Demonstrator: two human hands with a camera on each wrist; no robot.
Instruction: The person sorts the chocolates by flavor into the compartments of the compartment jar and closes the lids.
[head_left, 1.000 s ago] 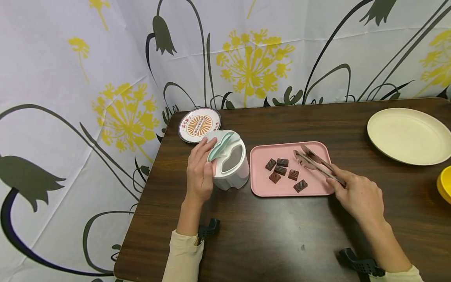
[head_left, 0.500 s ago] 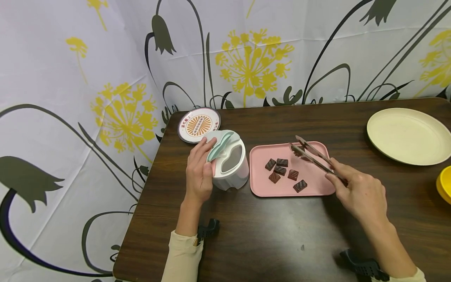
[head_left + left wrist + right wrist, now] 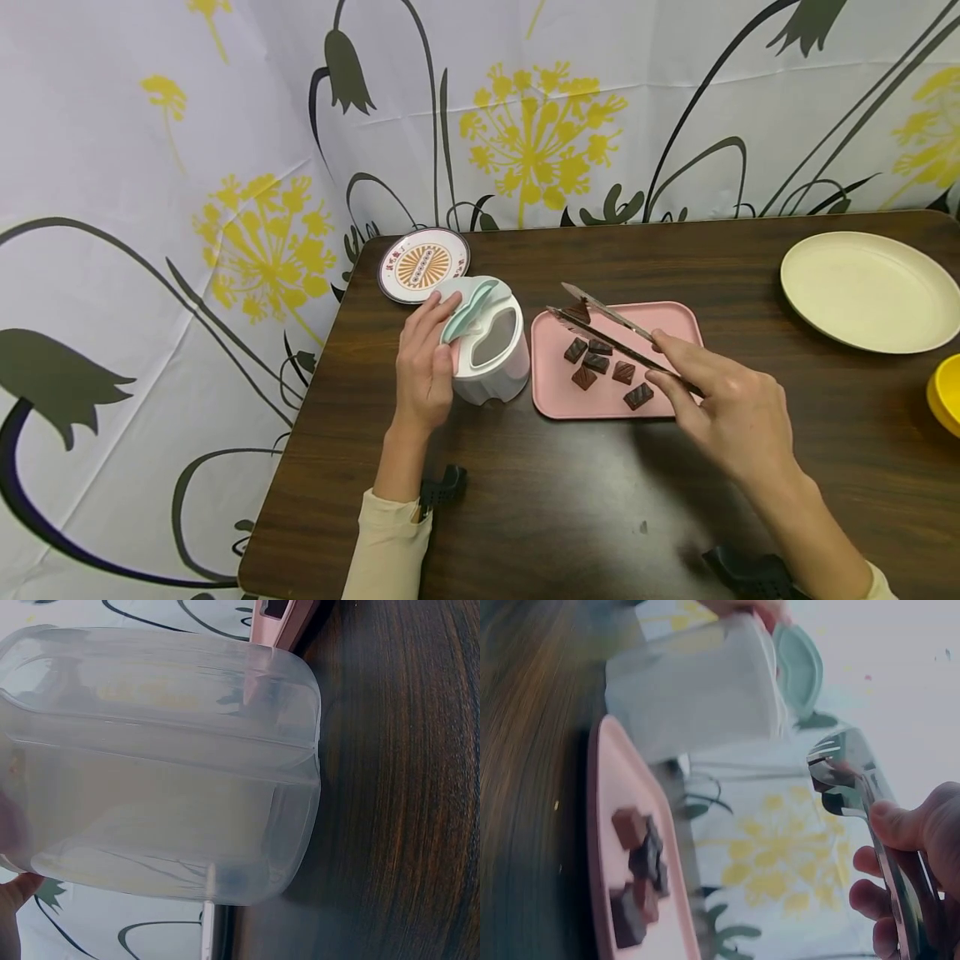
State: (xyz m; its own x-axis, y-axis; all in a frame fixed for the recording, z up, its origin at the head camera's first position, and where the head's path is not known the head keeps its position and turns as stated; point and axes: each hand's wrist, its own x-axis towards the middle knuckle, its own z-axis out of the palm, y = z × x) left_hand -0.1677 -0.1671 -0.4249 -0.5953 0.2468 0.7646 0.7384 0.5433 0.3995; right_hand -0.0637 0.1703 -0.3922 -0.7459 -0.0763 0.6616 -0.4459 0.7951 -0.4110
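Note:
My left hand (image 3: 423, 367) holds the white lidded container (image 3: 504, 379) by its upper left side, fingers at the raised green flap (image 3: 468, 312). One opening in its lid is uncovered. Seen from the left wrist, the translucent container wall (image 3: 150, 780) fills much of the view. My right hand (image 3: 723, 408) grips metal tongs (image 3: 618, 342), whose tips pinch a dark chocolate (image 3: 578, 311) above the tray's back left corner. Several more chocolates (image 3: 596, 363) lie on the pink tray (image 3: 675, 321). The right wrist view shows the tongs (image 3: 900, 892) raised beside the container.
Behind the container lies a round patterned plate (image 3: 423, 265). A large cream plate (image 3: 870, 292) is at the back right, with a yellow bowl (image 3: 947, 392) at the right edge. A flowered cloth (image 3: 420, 100) hangs behind the wooden table (image 3: 570, 517).
My right hand has lifted the tongs and a chocolate from the tray's right part and carried them left toward the container. My left hand and the container have stayed in place.

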